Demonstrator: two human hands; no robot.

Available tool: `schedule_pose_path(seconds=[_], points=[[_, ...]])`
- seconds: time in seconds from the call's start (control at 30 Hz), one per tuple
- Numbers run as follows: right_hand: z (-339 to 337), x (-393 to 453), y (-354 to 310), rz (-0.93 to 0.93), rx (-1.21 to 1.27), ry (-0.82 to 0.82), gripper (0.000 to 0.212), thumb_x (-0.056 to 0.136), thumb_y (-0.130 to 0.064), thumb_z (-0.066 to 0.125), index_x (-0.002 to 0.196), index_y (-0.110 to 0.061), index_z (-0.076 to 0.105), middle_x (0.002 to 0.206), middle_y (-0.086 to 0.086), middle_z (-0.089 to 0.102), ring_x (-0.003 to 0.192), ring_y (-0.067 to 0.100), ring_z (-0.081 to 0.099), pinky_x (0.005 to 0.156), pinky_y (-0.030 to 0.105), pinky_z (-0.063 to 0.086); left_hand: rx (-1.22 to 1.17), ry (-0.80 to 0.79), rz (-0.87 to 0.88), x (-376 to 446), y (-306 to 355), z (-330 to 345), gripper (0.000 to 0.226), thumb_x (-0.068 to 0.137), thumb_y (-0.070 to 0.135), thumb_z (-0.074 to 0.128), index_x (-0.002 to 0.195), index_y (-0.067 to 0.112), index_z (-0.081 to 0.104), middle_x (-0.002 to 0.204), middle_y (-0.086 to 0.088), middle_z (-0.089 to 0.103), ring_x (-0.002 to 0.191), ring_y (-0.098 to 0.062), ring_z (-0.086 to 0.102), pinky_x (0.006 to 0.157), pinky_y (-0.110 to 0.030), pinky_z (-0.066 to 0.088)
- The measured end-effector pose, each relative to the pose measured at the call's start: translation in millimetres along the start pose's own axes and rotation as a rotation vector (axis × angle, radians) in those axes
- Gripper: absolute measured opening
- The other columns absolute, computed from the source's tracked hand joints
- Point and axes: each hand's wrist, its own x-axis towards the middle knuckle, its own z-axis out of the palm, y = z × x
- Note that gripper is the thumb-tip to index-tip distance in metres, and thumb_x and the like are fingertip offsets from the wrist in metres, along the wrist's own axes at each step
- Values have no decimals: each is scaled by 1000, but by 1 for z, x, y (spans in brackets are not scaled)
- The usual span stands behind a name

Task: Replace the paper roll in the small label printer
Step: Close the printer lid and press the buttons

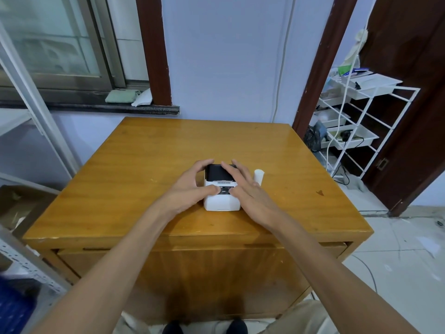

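The printer point(222, 189) sat near the middle of the wooden table point(144, 165), white body toward you, black lid at the back and shut; your left hand point(190, 186) wrapped its left side, fingers curled round the far corner and thumb pressed on the front panel; your right hand point(245, 186) lay over its right side, fingers spread loosely across the lid, thumb on the panel beside the other one; a white paper roll point(259, 175) stood upright on the table just right of the printer, partly hidden behind your right hand.
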Motion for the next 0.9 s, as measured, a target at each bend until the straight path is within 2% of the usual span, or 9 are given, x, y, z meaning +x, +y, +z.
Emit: schedule_pose_path(seconds=[0.2,0.4,0.53,0.63,0.73,0.9], points=[[-1,-1,-2,-8,9,3,62,99,-38,35,156,-59,23,169,-27,9,151,5,25,124,47,23,-8,1,-8,-1,1,0,73,95,12,72,158,33,42,152,10,48,83,-3,67,56,-8,47],[0,-2,-5,-1,12,11,62,99,-38,35,156,-59,24,170,-26,8,150,5,26,123,46,26,-9,-6,1,-2,0,-1,74,94,13,73,158,34,41,154,10,48,107,-9,65,66,-9,50],[0,-3,-4,-2,28,14,63,97,-39,35,156,-60,25,169,-28,8,151,4,25,124,46,25,-28,-9,-8,-4,1,1,73,96,11,71,158,32,40,153,10,47,98,-6,67,64,-8,50],[-1,-3,-3,2,36,14,61,100,-35,37,155,-60,26,169,-29,7,150,3,25,124,44,24,-21,-12,-5,-3,2,1,73,96,10,71,159,31,40,155,9,46,100,-6,66,62,-7,49],[0,-2,-3,4,39,15,61,102,-33,38,155,-62,25,169,-30,7,151,6,25,123,44,26,-6,-10,-6,-3,2,1,73,96,11,70,159,32,39,155,10,46,103,-7,63,62,-5,48],[2,0,0,-1,35,30,62,97,-41,35,153,-64,24,168,-30,8,152,14,27,116,41,30,-10,-6,-5,-3,2,1,73,96,10,70,159,31,40,154,10,47,91,-5,65,60,-7,48]])
